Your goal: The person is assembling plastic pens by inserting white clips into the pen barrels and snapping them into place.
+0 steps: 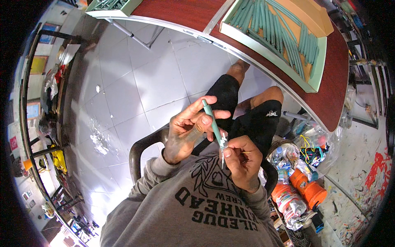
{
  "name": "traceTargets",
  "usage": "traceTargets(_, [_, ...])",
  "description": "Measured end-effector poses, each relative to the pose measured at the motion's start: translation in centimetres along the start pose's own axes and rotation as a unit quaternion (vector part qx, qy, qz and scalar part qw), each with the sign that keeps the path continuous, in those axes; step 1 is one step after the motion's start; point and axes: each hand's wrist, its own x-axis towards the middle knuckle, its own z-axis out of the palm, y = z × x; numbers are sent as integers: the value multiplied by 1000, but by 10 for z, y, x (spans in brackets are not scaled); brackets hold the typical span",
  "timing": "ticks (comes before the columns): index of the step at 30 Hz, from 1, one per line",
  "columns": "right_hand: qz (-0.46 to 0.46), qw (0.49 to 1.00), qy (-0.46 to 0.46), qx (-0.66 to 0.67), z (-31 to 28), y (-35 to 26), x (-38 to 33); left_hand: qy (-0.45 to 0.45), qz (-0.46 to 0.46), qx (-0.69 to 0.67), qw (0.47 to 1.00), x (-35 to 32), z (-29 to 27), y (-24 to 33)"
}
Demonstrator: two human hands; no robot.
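Note:
A green pen (210,114) slants across in front of my chest, its upper end pointing away from me. My left hand (183,129) grips it between thumb and fingers along its upper half. At the pen's lower end, my right hand (243,164) pinches with thumb and forefinger. A small see-through piece with white marks (223,140) lies against that end, and a thin pale strip hangs below it; I cannot tell exactly what these are. The right hand's other fingers are curled in.
Ahead stands a dark red table (177,12) with a metal edge. On it, a shallow cardboard box (317,85) holds several green pens or pen parts, and another box (131,9) sits at left. Orange rolls (309,190) and plastic bags are at right. A metal rack (29,136) lines the left.

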Motion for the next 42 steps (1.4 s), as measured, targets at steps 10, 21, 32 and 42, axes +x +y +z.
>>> traceTargets(10, [30,993,7,115,-1,12,14,115,-31,110,987,10,3,8])
traceTargets(21, [129,924,21,359,-5,10,24,115,-6,107,988,18,-3,18])
traceTargets(32, [154,833,-66,527,-8,26,34,96,3,156,983,30,9,40])
traceTargets(42, [31,964,10,263,-3,11,32,127,-1,173,977,29,20,47])
